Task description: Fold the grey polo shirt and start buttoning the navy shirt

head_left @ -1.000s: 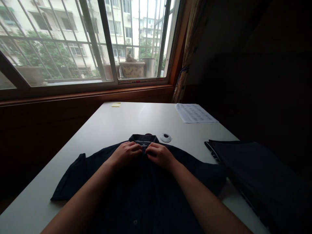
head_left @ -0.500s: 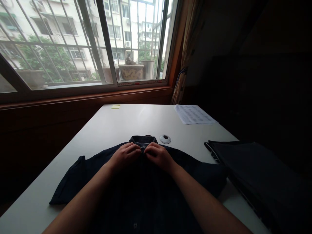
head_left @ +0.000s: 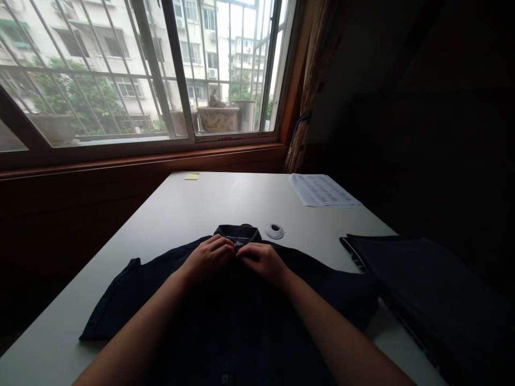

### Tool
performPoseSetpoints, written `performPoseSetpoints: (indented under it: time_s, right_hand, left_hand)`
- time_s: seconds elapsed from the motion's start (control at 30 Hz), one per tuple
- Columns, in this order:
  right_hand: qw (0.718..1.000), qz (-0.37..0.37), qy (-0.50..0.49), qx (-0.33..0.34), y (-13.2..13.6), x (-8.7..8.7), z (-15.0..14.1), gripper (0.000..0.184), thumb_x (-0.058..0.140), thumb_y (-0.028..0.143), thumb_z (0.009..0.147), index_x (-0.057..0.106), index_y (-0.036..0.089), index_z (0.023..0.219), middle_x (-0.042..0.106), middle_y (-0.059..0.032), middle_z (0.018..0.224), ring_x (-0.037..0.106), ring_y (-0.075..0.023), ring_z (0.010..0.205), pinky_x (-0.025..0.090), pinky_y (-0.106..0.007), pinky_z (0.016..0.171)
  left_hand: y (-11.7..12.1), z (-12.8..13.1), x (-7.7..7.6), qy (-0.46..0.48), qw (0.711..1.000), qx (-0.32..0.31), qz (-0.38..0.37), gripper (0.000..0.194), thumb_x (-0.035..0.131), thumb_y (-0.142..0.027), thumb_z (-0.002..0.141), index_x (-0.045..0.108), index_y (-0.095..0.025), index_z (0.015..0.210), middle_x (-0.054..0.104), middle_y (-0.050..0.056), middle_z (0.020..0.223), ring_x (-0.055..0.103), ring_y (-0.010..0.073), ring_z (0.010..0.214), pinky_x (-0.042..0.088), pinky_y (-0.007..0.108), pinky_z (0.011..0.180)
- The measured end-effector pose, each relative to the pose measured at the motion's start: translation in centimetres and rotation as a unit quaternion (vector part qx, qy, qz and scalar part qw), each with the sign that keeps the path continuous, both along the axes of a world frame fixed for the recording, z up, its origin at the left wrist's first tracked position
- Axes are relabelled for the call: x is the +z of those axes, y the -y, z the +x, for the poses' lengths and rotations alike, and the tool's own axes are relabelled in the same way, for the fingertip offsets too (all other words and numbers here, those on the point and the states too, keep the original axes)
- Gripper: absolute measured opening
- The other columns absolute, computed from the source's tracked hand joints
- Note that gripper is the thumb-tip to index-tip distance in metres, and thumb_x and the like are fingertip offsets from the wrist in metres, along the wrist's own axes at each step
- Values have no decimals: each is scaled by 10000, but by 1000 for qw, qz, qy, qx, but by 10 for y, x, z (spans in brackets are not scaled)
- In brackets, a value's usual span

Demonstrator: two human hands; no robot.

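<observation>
A dark navy short-sleeved shirt (head_left: 237, 321) lies spread face up, its collar (head_left: 238, 231) toward the far side. At the front of the collar, my left hand (head_left: 211, 256) pinches one edge of the shirt. My right hand (head_left: 263, 261) is closed on the other edge, its fingertips almost meeting those of the left. Between the hands, a label shows inside the neck. What lies right under the fingertips is hidden. Low on the shirt front a small button (head_left: 224, 378) is visible.
The shirt rests on a white table (head_left: 225, 201). Beyond the collar is a white cable-hole cover (head_left: 274, 231). Folded dark clothing (head_left: 418, 273) lies at the right edge. Printed sheets (head_left: 322, 190) and a yellow sticky note (head_left: 192, 176) lie at the far side, below a barred window (head_left: 132, 75).
Both hands stay at the collar. My right hand's fingers have shifted slightly and straightened toward the left fingertips. The view has tilted a little; the shirt lies nearly as before.
</observation>
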State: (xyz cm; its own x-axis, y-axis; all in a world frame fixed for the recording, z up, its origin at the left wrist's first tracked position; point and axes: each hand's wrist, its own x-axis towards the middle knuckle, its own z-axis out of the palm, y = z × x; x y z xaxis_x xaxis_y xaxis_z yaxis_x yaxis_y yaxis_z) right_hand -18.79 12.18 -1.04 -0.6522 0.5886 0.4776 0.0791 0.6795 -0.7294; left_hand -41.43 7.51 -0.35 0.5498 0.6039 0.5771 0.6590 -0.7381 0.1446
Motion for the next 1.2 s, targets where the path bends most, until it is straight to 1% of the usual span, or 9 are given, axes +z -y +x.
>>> performPoseSetpoints:
  time_s: [0.1, 0.23, 0.37, 0.5, 0.73, 0.9, 1.03, 1.2]
  right_hand:
    - [1000, -19, -9, -1, 0, 1, 1, 159, 662, 147, 863, 745, 232, 967, 743, -26, 956, 702, -189, 893, 534, -308, 843]
    - [998, -46, -25, 18, -2, 4, 2, 158, 658, 133, 858, 755, 221, 947, 733, -36, 973, 693, -192, 918, 531, -319, 876]
    - [997, -67, -18, 34, -3, 4, 1, 163, 661, 127, 853, 764, 220, 937, 727, -37, 977, 688, -191, 926, 529, -318, 890]
    - [997, -73, 5, 29, -5, 3, 1, 172, 662, 124, 853, 768, 226, 941, 726, -29, 959, 686, -187, 908, 522, -315, 882]
    - [998, -36, 38, -15, -5, 1, 0, 166, 675, 109, 834, 751, 231, 917, 690, -18, 908, 664, -176, 871, 507, -300, 836]
    - [998, -4, 54, -30, -4, -4, -1, 145, 670, 119, 841, 721, 231, 919, 645, -17, 926, 640, -170, 865, 508, -297, 820]
    - [998, 17, 59, -31, -4, -6, -2, 123, 660, 138, 854, 695, 225, 933, 620, -21, 946, 625, -168, 858, 514, -298, 810]
    - [998, 45, 47, -13, -1, -3, 0, 145, 625, 139, 878, 674, 228, 982, 610, -35, 983, 622, -174, 873, 521, -306, 822]
  left_hand:
    - [0, -2, 0, 50, 998, 9, -43, 121, 621, -225, 945, 615, -205, 1063, 690, 57, 1085, 613, 197, 1003, 554, 351, 878]
    - [0, -2, -1, 71, 995, 12, -76, 218, 680, -269, 910, 621, -213, 1112, 694, 60, 1106, 592, 214, 1039, 530, 377, 919]
    - [-2, -3, -3, 59, 994, 3, -94, 153, 655, -272, 931, 654, -223, 1077, 700, 48, 1083, 581, 212, 1034, 509, 378, 935]
    - [-5, -3, -6, 38, 994, -21, -103, 86, 633, -248, 941, 689, -221, 1001, 707, 44, 1036, 573, 221, 1059, 491, 386, 966]
    - [-9, -8, -10, 46, 987, -15, -153, 145, 671, -216, 901, 697, -226, 1043, 682, 55, 1046, 568, 223, 1024, 511, 368, 906]
    - [-10, -11, -10, 47, 984, -17, -173, 105, 647, -234, 923, 694, -215, 1015, 642, 67, 1022, 561, 214, 979, 509, 364, 887]
    - [-10, -12, -10, 46, 983, -19, -176, 93, 608, -256, 956, 666, -199, 1001, 625, 67, 1012, 552, 209, 969, 503, 355, 871]
    - [-9, -11, -14, 55, 984, -15, -168, 88, 564, -241, 975, 633, -187, 979, 633, 68, 1008, 544, 208, 962, 503, 356, 863]
